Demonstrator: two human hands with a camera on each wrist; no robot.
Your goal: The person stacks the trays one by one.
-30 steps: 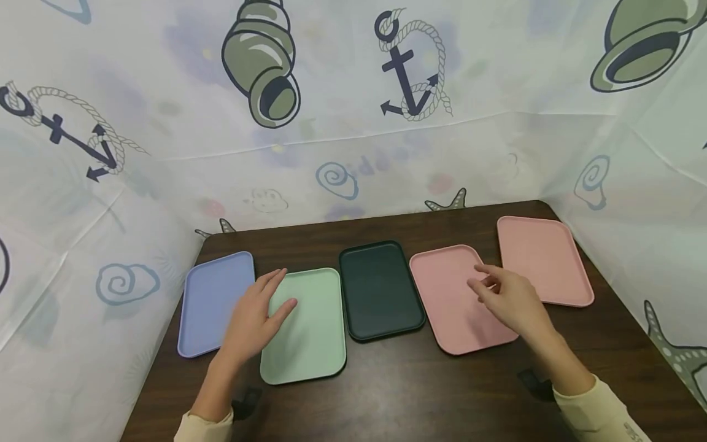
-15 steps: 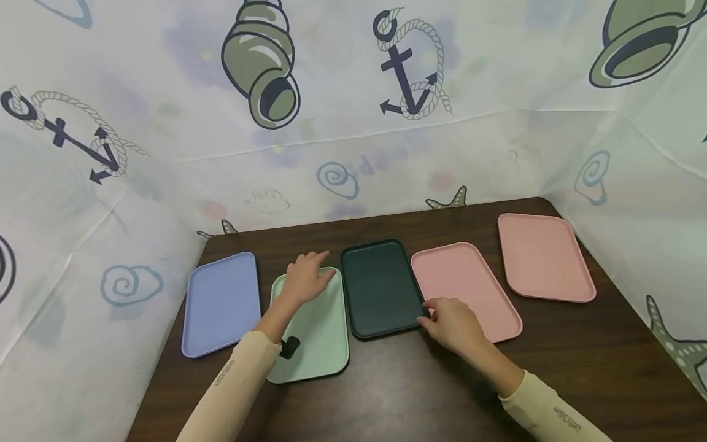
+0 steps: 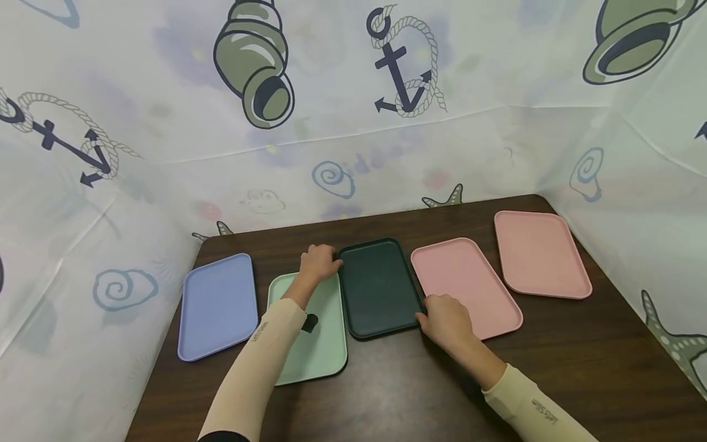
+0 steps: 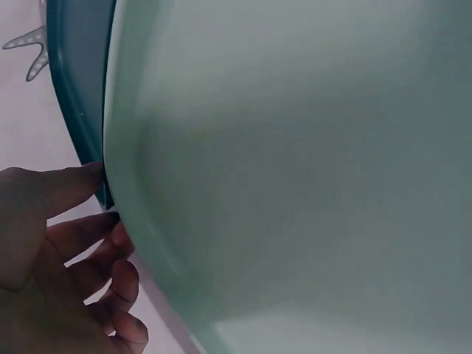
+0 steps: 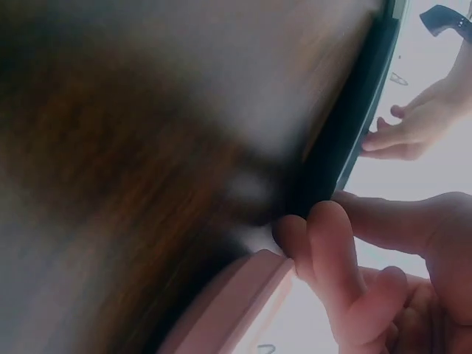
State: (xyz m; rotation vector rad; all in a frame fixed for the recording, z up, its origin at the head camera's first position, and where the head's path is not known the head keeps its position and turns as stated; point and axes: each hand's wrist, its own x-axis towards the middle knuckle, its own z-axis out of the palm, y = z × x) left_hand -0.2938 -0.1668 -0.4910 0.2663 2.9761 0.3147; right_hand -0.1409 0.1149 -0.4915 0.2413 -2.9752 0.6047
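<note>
A dark green rectangular tray (image 3: pixel 380 288) lies in the middle of the row in the head view. My left hand (image 3: pixel 318 263) pinches its far left corner; in the left wrist view the thumb (image 4: pixel 70 188) lies at the rim, with the other fingers curled beneath. At the near right corner, my right hand (image 3: pixel 448 319) grips the same tray. The right wrist view shows that thumb (image 5: pixel 387 221) on the rim and curled fingers below it. A light green tray (image 3: pixel 326 353) sits under my left forearm, partly hidden by it.
To the left lies a blue tray (image 3: pixel 218 307). A pink tray (image 3: pixel 458 270) is right beside the dark one, and another pink tray (image 3: pixel 544 255) lies at the far right. Printed cloth (image 3: pixel 342 135) walls in the brown table (image 3: pixel 381 393).
My left hand has moved right and forward, from over the light green tray to the dark tray's far corner. The right hand has come left from above the pink tray to the near corner.
</note>
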